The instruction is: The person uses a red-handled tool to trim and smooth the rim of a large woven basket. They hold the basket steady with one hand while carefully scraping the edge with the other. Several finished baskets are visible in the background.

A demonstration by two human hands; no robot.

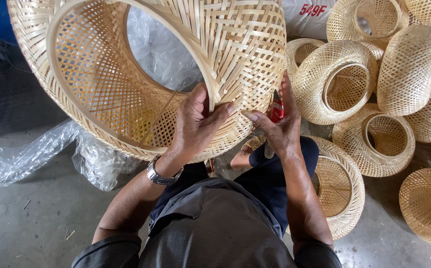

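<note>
A seated person's left hand (195,124) grasps the rim of a large woven bamboo lampshade (146,69), tilted over the lap for access; the right hand (277,126) clenches a red tool (276,111) against the weave. Finished shades (344,79) pile up at right.

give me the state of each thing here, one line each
large woven basket: held up, tilted, open rim facing the camera
left hand: gripping the basket rim, thumb inside
right hand: pressed on the basket's outer weave, a red object behind it
wristwatch: on the left wrist
finished baskets: piled on the floor at right, lying on their sides
plastic sheet: crumpled on the floor
</note>
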